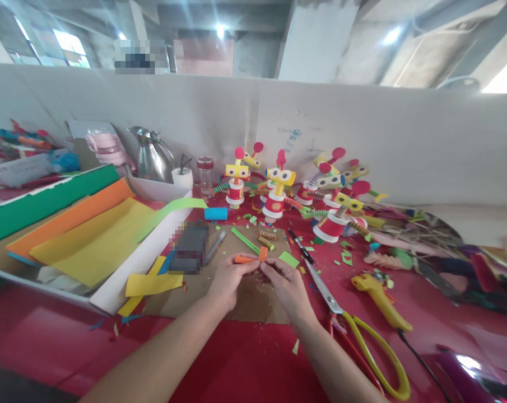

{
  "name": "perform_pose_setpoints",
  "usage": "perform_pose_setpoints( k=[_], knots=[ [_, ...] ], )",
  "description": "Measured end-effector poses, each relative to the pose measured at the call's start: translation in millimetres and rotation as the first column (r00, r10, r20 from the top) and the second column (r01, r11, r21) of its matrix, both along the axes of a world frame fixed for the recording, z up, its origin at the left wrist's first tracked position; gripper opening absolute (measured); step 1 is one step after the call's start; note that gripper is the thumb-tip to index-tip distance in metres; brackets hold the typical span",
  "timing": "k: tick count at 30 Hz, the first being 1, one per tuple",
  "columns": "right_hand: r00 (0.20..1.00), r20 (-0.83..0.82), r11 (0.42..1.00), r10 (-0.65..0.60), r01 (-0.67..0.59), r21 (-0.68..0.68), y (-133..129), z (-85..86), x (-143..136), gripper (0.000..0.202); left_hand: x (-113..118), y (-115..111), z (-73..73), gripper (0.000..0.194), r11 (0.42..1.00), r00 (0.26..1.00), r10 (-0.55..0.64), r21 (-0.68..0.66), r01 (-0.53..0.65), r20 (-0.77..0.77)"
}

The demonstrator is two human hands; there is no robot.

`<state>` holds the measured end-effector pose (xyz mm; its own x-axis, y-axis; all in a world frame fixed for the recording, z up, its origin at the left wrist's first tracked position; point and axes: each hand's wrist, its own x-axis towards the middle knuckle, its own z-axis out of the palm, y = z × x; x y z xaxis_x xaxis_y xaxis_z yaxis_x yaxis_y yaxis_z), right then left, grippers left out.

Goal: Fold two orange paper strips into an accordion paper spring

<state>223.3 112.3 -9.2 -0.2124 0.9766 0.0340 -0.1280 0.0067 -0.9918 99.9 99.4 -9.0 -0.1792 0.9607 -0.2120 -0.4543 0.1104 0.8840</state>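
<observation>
Between both hands is an orange paper strip (245, 259), with a short end standing up where the fingertips meet. My left hand (232, 275) pinches the strip from the left. From the right, my right hand (280, 280) pinches the same strip near its raised end. Both hands are over a brown cardboard sheet (249, 305). Just beyond the fingers lie a green paper strip (245, 240), a green paper square (289, 259) and small folded paper springs (266, 240). A black pen (300, 246) and large scissors (326, 294) with yellow and red handles lie to the right.
Several paper-cup robot figures (274, 204) stand at the back. On the left is a white box (129, 263) with coloured paper sheets (89, 240). A yellow glue gun (381, 302) with a cord lies right. A steel jug (152, 154) stands by the partition (194, 106).
</observation>
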Motion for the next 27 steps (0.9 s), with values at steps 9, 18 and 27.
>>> perform_pose_setpoints(
  k=[9, 18, 27],
  knots=[
    [0.992, -0.121, 0.999, -0.031, 0.027, -0.034, -2.5, 7.9, -0.6, 0.018, -5.3, 1.0, 8.3, 0.025, 0.992, 0.994, -0.111, 0.069, 0.11, 0.009],
    [0.972, -0.234, 0.994, -0.032, 0.006, -0.109, 0.2, 7.6, 0.8, 0.016, -5.0, -0.4, 14.2, 0.022, 0.992, 0.989, -0.118, 0.058, 0.113, 0.089],
    [0.981, -0.189, 0.995, -0.04, 0.023, -0.093, -1.0, 11.0, 1.2, 0.02, -8.4, 0.1, 10.5, 0.028, 0.991, 0.988, -0.135, 0.031, 0.133, 0.069]
  ],
)
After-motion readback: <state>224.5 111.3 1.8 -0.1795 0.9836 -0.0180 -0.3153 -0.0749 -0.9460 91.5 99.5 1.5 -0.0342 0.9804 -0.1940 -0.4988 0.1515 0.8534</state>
